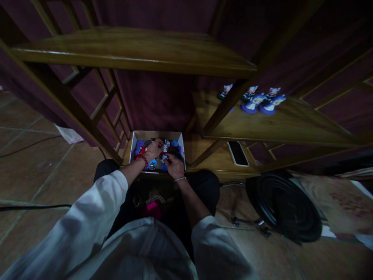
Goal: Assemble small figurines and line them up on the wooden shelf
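Smooth, plastic-looking figurines (152, 165) lie around the fingers (159, 142), inside a matt cardboard box (145, 134). Above the fingers, the wooden shelf (136, 50) looks glossy.

A white-edged phone (238, 153) with a dark screen lies on the lower shelf (201, 155), near its front edge and toward its right end. On the tiled floor (32, 167), a round black stool (282, 208) is near the shelf's front right corner, and a pale sheet (69, 134) and a black cable (35, 207) lie beyond its left end.
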Available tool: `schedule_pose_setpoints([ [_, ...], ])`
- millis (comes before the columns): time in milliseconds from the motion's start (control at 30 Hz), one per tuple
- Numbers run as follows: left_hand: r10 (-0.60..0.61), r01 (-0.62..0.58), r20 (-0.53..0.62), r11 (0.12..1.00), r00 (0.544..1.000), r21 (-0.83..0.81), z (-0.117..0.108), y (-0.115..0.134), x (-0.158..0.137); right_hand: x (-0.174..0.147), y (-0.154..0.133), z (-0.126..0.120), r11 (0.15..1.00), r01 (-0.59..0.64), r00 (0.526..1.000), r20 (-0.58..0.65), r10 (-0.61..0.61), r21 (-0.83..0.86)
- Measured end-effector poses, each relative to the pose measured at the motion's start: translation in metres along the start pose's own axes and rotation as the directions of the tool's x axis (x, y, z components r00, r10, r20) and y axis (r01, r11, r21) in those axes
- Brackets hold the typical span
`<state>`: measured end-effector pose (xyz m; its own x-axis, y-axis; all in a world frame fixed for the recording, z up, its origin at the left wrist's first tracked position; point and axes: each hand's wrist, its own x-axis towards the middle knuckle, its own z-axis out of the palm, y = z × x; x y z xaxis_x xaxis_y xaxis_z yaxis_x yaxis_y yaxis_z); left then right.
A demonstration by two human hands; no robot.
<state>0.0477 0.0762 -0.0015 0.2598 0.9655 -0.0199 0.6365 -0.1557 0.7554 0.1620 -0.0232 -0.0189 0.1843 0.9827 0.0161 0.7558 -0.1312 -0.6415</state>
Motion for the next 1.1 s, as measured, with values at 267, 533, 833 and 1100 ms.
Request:
schedule_pose_setpoints([
  [267, 0.056, -0.057, -0.013, 0.996, 0.998, -0.062, -0.005, -0.008, -0.004, 0.001, 0.0, -0.002, 0.998, -0.047, 0.999, -0.006, 0.047, 0.036],
  [533, 0.105, -0.102, 0.011, 0.985, 0.994, -0.141, -0.017, -0.009, -0.015, 0.001, 0.0, -0.004, 0.999, -0.041, 0.999, -0.006, 0.041, 0.021],
  [833, 0.067, -0.057, 0.037, 0.973, 0.997, -0.224, -0.025, -0.021, -0.021, 0.002, 0.003, -0.002, 1.0, -0.018, 0.999, 0.049, 0.017, 0.017],
  [1100, 0.005, 0.008, 0.042, 0.95, 0.999, -0.311, -0.026, -0.036, -0.043, 0.001, -0.003, -0.004, 1.0, -0.02, 0.994, 0.106, 0.018, 0.015],
])
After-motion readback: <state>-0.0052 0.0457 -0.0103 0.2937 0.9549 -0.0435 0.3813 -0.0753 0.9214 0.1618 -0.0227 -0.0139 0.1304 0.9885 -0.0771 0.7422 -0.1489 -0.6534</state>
